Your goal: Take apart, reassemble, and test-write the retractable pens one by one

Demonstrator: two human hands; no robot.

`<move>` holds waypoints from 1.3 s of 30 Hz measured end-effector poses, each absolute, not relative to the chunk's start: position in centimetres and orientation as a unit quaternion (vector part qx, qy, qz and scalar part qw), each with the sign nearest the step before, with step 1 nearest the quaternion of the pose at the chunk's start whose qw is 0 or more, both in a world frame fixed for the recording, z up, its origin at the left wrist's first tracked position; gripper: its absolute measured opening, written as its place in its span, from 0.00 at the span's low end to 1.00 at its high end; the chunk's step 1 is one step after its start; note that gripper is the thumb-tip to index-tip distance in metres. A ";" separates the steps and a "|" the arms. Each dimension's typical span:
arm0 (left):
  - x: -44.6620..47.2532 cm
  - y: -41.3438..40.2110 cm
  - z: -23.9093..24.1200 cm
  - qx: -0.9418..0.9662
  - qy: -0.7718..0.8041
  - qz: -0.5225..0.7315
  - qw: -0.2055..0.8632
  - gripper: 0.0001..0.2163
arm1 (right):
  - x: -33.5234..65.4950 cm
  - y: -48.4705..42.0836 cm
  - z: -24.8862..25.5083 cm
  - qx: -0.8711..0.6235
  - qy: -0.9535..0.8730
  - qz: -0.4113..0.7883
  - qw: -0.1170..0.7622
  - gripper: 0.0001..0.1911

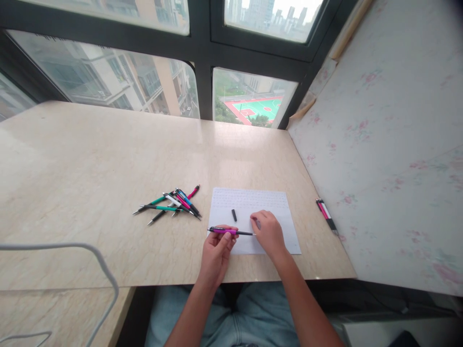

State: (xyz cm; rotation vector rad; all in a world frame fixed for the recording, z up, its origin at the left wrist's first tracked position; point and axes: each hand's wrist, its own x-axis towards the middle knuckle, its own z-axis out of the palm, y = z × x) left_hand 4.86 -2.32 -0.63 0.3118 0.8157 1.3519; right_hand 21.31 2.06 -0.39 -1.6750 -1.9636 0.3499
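Note:
My left hand (217,250) is closed around a purple ballpoint pen (226,232), held level above a sheet of paper (249,200) with rows of handwriting. The pen's front section is off, and its thin dark refill sticks out to the right. A short black barrel piece (234,215) lies on the paper just beyond the pen. At the refill's tip is my right hand (269,233), its fingers curled together over the paper. Something small and greyish shows under those fingers; I cannot make out what it is.
Left of the paper lies a loose pile of pens (173,205) in green, pink, white, blue and black. Two more pens (326,216) rest against the papered wall (390,159) on the right. A grey cable (97,255) arches over the tabletop's left front. Windows border the back.

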 end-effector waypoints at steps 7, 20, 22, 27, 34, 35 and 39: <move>4.9 -2.3 -0.7 0.142 0.362 0.609 0.692 0.08 | 20.4 2.6 0.0 -0.636 -0.731 0.107 0.223 0.07; 4.9 -2.3 -0.4 0.139 0.355 0.617 0.688 0.07 | 17.3 2.7 0.6 -0.588 -0.720 0.103 0.354 0.05; 4.9 -2.3 -0.5 0.138 0.361 0.612 0.690 0.07 | 18.8 1.6 1.1 -0.601 -0.669 0.173 0.402 0.07; 4.9 -2.3 -0.6 0.131 0.366 0.610 0.690 0.07 | 23.6 -1.9 2.1 -0.615 -0.562 0.334 0.442 0.08; 4.9 -2.3 -0.5 0.136 0.377 0.604 0.689 0.08 | 25.1 -3.6 3.3 -0.575 -0.595 0.342 0.446 0.05; 5.0 -2.3 -0.4 0.139 0.379 0.603 0.688 0.07 | 24.8 -3.5 3.5 -0.568 -0.610 0.334 0.440 0.05; 5.1 -2.4 -0.3 0.176 0.383 0.587 0.691 0.07 | 22.8 -2.9 4.0 -0.548 -0.650 0.314 0.423 0.04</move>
